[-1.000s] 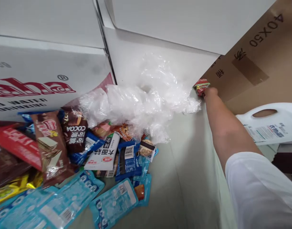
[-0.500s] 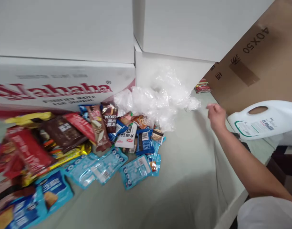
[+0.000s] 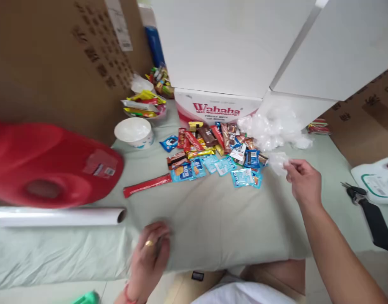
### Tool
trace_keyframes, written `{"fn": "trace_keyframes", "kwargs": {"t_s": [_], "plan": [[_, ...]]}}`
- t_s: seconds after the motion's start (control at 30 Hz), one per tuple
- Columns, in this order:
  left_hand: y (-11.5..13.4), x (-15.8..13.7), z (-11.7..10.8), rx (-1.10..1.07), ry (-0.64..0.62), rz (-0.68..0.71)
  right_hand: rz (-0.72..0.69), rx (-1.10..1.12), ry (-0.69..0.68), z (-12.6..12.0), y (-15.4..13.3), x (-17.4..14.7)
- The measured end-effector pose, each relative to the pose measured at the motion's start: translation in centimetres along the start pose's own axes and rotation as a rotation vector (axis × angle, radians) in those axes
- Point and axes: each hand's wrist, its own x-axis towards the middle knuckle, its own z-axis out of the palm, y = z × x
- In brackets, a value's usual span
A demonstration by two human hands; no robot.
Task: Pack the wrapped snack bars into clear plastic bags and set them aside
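Between thumb and fingers, my right hand pinches a small clear plastic bag, beside the right end of a snack pile. More crumpled clear plastic bags are heaped just behind it. Low over the front left of the table is my left hand, fingers curled and smeared by motion; nothing can be made out in it. The pile has light-blue snack packets, a dark brown packet and a white packet. A long red stick packet lies left of the pile.
On the left are a red jug, a white roll, a paper bowl and a filled snack bowl. A Wahaba-marked carton stands behind. At right are a black-handled tool and a white jug.
The view has swung left and back, bringing in my left hand, the bowls and the red jug. My right hand now pinches a clear plastic bag beside the heap.
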Motion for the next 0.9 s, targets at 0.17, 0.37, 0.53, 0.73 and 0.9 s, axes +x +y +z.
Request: {"fn": "trace_keyframes", "kwargs": {"t_s": [0.17,0.37,0.53,0.73,0.9], "plan": [[4.8,5.2,6.4,-0.590,-0.299,-0.087,0.324,0.252,-0.254,5.1,-2.3,-11.5],[5.5,9.3,13.6,-0.988,-0.465,-0.295,0.575,0.516,-0.519,9.6,-2.5,-15.4],[3.6,10.2,13.0,-1.075,-0.460,-0.400,0.579,0.540,-0.463,8.4,-2.5,-14.8],[3.3,10.7,12.0,-1.019,-0.307,-0.443,0.413,0.403,-0.241,5.3,-0.5,-13.6],[1.7,13.9,8.4,-0.773,-0.164,-0.349,0.091,-0.242,-0.046,1.1,4.1,-14.1]]}}
